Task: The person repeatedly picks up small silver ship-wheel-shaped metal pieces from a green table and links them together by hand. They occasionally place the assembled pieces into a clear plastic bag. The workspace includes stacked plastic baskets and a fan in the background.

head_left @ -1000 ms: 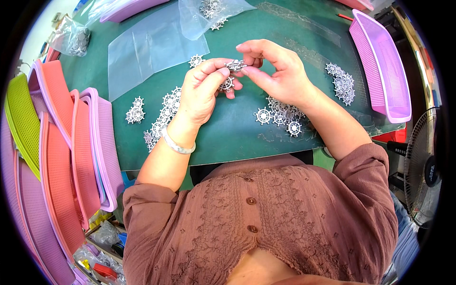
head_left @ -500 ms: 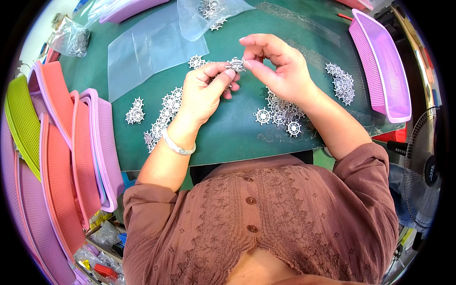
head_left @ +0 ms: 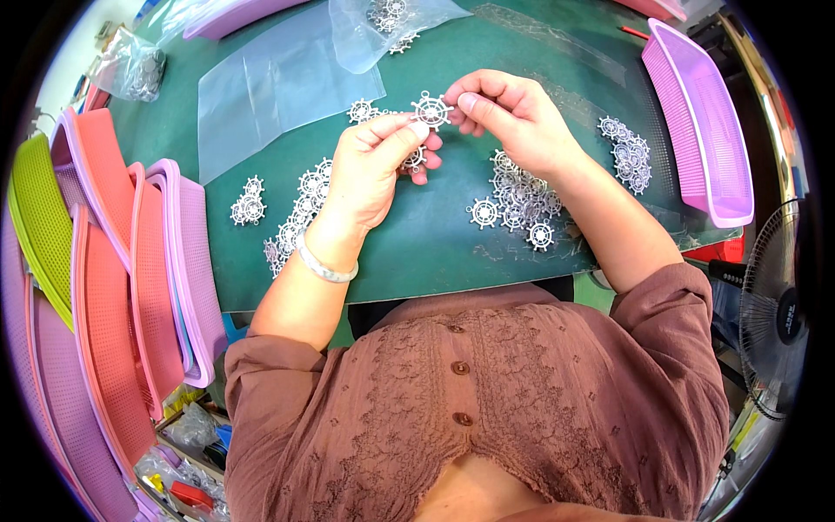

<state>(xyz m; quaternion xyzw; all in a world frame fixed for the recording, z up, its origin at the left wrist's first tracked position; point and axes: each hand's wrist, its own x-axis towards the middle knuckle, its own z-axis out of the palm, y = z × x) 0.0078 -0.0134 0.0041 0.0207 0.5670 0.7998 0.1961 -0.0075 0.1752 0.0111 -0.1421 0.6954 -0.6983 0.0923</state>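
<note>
Thumb and forefinger of my left hand pinch a silver ship's-wheel charm, its spoked face turned up. A second wheel charm sits lower, among the curled fingers of that hand. My right hand is closed, its fingertips at the right edge of the pinched charm. Below the right hand lies a heap of wheel charms. A long pile of the same charms runs beside my left forearm, and a few more lie just beyond the left hand.
The green table carries a flat clear plastic bag, another bag with charms, and small charm groups at left and right. A purple basket stands at right; stacked baskets crowd the left. A fan is at lower right.
The pinched charm has turned from a slanted position to show its face. My right hand's fingers have curled in, and the hand has dropped slightly. The second charm in my left hand shows more.
</note>
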